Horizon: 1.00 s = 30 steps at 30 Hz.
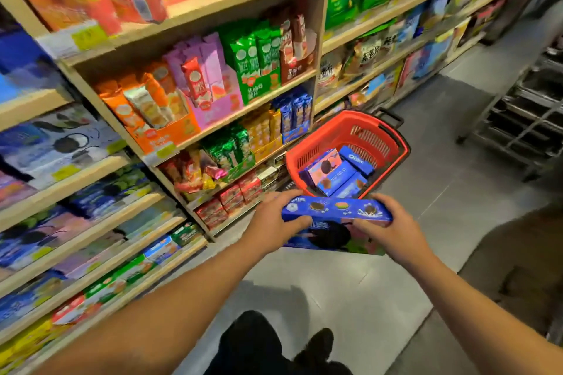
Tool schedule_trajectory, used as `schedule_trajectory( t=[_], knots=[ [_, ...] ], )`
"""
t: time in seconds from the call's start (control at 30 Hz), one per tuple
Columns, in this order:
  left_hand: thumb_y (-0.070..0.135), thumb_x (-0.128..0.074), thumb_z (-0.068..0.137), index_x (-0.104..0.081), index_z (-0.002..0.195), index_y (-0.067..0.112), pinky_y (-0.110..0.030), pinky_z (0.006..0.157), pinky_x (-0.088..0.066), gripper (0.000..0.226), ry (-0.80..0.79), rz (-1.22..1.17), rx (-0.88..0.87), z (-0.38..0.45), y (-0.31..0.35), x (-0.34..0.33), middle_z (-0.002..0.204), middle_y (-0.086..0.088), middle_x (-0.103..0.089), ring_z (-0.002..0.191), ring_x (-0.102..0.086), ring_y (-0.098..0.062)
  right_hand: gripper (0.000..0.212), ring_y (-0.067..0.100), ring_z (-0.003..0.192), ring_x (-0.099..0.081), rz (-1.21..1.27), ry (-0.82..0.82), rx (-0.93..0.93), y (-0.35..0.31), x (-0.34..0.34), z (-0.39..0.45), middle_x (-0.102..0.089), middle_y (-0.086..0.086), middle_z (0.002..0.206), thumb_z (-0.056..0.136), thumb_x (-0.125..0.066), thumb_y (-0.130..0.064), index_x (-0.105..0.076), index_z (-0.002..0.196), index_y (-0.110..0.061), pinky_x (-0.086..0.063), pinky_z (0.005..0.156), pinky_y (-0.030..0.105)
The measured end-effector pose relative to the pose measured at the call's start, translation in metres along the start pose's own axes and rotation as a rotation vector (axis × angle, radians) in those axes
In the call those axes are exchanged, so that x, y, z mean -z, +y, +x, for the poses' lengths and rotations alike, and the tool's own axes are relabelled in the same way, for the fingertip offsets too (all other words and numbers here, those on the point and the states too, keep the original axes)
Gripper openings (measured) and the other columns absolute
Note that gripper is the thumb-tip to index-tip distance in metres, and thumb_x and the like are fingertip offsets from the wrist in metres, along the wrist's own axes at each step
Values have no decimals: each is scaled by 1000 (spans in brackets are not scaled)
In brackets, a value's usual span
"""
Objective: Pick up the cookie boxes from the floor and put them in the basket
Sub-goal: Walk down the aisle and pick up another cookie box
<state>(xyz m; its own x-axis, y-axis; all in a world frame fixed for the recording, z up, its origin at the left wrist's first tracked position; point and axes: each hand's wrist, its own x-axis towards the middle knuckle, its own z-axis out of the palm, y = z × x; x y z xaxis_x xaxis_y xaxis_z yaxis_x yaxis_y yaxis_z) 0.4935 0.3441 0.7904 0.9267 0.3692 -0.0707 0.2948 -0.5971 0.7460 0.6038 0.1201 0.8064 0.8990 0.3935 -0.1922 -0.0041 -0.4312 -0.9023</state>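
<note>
Cookie box (335, 211), gripped at each end by our left hand (275, 219) and right hand (396, 227), hangs mid-frame just short of the red basket (393, 134); next we lower it in.

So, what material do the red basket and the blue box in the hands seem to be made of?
The red basket looks like moulded plastic: one even red colour, slotted walls, a smooth rim with a slight shine. The blue box, held by the left hand and the right hand, seems to be printed cardboard: sharp straight edges, flat faces with cookie pictures, a light gloss. Blur leaves the finish uncertain.
</note>
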Motion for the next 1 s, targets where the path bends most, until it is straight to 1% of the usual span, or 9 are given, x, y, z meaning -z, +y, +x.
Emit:
schedule_trajectory(
  t=[0.07, 0.17, 0.23, 0.3, 0.53, 0.67, 0.8, 0.9, 1.0],
  knots=[
    [40, -74, 78, -55, 131, 29, -11, 86, -26, 57, -10, 1, 7, 31, 2, -3, 122, -2, -55, 115, -48, -14, 51, -16, 65, -59, -20, -30, 2, -3, 7, 31, -63, -11, 92, 69, -86, -19, -58, 111, -28, -42, 44, 4],
    [40, -74, 79, -54, 133, 29, -11, 86, -27, 58, -54, -20, 19, 96, 2, -12, 123, -2, -54, 114, -49, -13, 52, -4, 76, -62, -38, -21, -24, 1, 18, 91, -65, -7, 98, 68, -86, -23, -59, 112, -27, -52, 50, 16],
    [40, -74, 79, -54, 132, 31, -14, 87, -30, 57, -88, -36, 20, 145, -2, -18, 119, -2, -53, 112, -50, -14, 49, -6, 78, -61, -86, -13, -32, 4, 23, 135, -65, -10, 96, 68, -85, -26, -59, 110, -28, -50, 59, 11],
    [40, -74, 79, -53, 131, 33, -14, 88, -30, 57, -125, -41, -9, 196, -7, -24, 118, -2, -52, 112, -50, -14, 45, -13, 72, -59, -102, 4, -46, 7, 28, 178, -65, -15, 93, 69, -86, -26, -59, 105, -31, -43, 54, 4],
    [32, -78, 78, -56, 132, 20, -11, 90, -27, 59, -294, -49, -38, 366, -14, -57, 119, -12, -56, 115, -50, -21, 41, -14, 70, -57, -121, 71, -163, 19, 51, 321, -65, -13, 88, 68, -86, -15, -62, 101, -22, -41, 60, 1],
    [31, -79, 75, -58, 130, 20, 0, 85, -22, 60, -381, 17, -65, 442, -11, -74, 123, -13, -58, 115, -52, -23, 40, -9, 63, -59, -26, 122, -259, 36, 61, 374, -67, -12, 83, 68, -85, -12, -61, 96, -28, -45, 55, 6],
    [26, -81, 74, -56, 130, 19, -2, 91, -27, 61, -450, -8, -31, 504, -15, -108, 119, -10, -53, 110, -51, -17, 41, 0, 68, -64, 7, 146, -336, 76, 70, 428, -68, -16, 80, 65, -87, -19, -61, 92, -34, -51, 61, 13],
    [24, -81, 75, -55, 132, 14, -20, 99, -35, 63, -482, 44, -29, 549, -27, -141, 117, -14, -52, 112, -51, -21, 44, 5, 75, -64, 33, 118, -379, 118, 70, 476, -68, -15, 85, 65, -88, -21, -59, 93, -38, -53, 73, 24],
    [25, -79, 77, -53, 134, 10, -33, 105, -34, 65, -525, 126, 2, 593, -49, -176, 120, -18, -52, 115, -50, -27, 45, -9, 73, -59, 55, 80, -370, 163, 61, 527, -66, -21, 84, 65, -87, -15, -57, 93, -34, -46, 71, 11]
  ],
)
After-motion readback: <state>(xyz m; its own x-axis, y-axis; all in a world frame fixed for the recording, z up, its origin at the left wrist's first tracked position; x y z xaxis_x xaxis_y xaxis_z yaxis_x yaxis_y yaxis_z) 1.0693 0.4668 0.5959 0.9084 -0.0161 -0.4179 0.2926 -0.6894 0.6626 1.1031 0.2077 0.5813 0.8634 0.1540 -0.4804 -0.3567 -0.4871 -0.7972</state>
